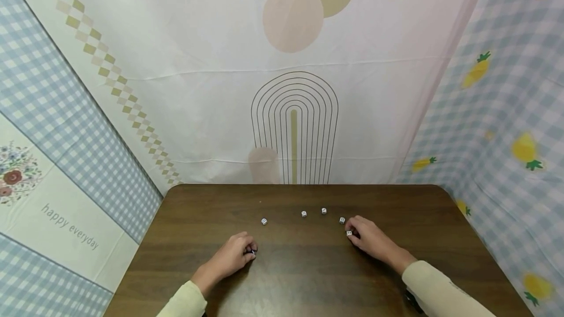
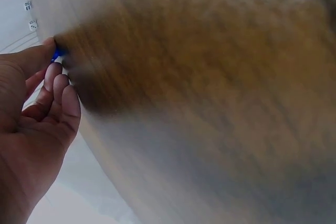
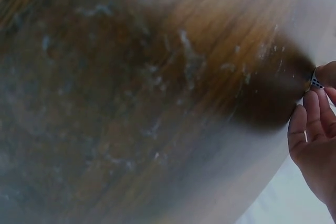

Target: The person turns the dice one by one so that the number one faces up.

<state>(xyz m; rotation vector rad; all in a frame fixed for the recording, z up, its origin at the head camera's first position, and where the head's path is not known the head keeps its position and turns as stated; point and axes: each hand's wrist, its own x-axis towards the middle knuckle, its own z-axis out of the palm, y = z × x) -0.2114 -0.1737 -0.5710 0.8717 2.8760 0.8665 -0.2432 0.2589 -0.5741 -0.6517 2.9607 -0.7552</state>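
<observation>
**Light, hard and best pinched across flat sides**

Right of centre in the lower half of the head view, the right hand (image 1: 372,239) pinches a white die (image 1: 349,233) between thumb and finger, one marked face showing. Lower down and left of centre, the left hand (image 1: 229,257) pinches a small blue piece (image 2: 59,54) in its fingertips. The fingers hide most of it; a pale mark hints at another die, but its shape cannot be told for certain.

On the worktop (image 1: 299,273), a leftmost die (image 1: 264,221), a second die (image 1: 304,214), a third die (image 1: 323,211) and a rightmost die (image 1: 342,220) form a loose arc across the middle of the frame.

The white die looks like rigid plastic: probably very light, stiff and hard to damage, yet smooth enough to slip. Gripped on a corner, it would likely twist or pop out. Thumb and forefinger squarely on two opposite side faces should hold it with little force and leave the top readable. The rightmost die sits just beside the right hand's fingers, so a careless spread could knock it.
</observation>
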